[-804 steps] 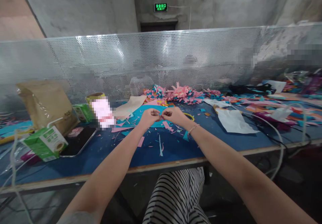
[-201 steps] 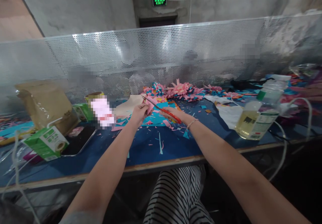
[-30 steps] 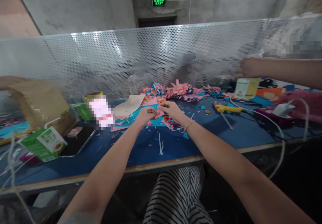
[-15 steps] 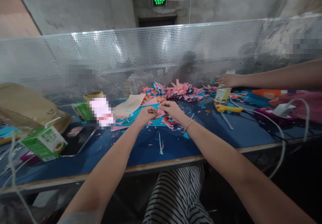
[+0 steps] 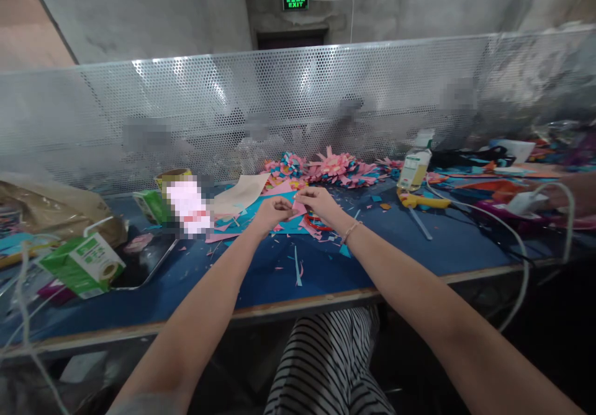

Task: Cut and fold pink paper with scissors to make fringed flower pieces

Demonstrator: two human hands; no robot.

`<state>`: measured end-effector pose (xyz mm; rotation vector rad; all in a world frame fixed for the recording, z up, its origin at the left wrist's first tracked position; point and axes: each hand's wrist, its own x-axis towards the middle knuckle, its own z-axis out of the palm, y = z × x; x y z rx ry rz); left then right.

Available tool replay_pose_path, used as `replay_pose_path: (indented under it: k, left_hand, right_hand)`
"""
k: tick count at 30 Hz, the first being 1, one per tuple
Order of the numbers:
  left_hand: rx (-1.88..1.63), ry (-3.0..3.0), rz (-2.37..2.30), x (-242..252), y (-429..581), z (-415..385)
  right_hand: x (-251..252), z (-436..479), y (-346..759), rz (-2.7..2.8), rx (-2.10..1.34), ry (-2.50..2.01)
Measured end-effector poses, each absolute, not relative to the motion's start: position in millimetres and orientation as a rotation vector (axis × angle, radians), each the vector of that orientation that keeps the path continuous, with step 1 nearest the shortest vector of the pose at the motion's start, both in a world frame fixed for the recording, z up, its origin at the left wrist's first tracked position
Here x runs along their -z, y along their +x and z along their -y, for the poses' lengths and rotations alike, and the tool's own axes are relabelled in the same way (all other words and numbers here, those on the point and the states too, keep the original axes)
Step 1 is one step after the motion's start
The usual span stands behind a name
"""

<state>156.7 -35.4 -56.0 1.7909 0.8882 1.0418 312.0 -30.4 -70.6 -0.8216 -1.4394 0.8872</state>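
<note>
My left hand [image 5: 272, 214] and my right hand [image 5: 320, 204] are close together above the middle of the table, fingers pinched. A small pink paper piece [image 5: 298, 206] shows between their fingertips, and both hands grip it. Blue paper sheets [image 5: 251, 215] lie beneath the hands. Beside my right hand, red scissor-like handles [image 5: 317, 223] are partly hidden. Behind the hands sit a pink fringed paper flower [image 5: 336, 165] and a blue-and-pink one [image 5: 292, 164]. A cream paper sheet [image 5: 243, 195] lies to the left.
A green drink carton [image 5: 84, 267], a dark tablet [image 5: 144, 263] and a bright phone [image 5: 187, 207] stand or lie left. On the right are a bottle [image 5: 414, 165], a yellow glue gun [image 5: 424, 201] and a white cable [image 5: 505, 222]. A perforated metal screen [image 5: 279, 92] runs behind.
Another person's arm and hand have withdrawn from the bottle at the right. The brown bag at the left has shifted and sagged. My hands have hardly moved.
</note>
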Motion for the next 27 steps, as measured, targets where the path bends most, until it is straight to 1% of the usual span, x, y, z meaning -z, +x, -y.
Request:
replay_pose_path:
  k: [13, 21, 27]
  left_hand:
    - [-1.038, 1.784, -0.873, 56, 158, 36]
    - [-0.954, 1.698, -0.842, 56, 157, 37]
    - [-0.951, 1.701, -0.883, 56, 157, 36]
  right_hand:
    - [70, 33, 311, 1.327, -0.952, -0.781]
    - [75, 22, 316, 1.388, -0.729, -0.826]
    - [73, 23, 318, 1.534, -0.555, -0.923]
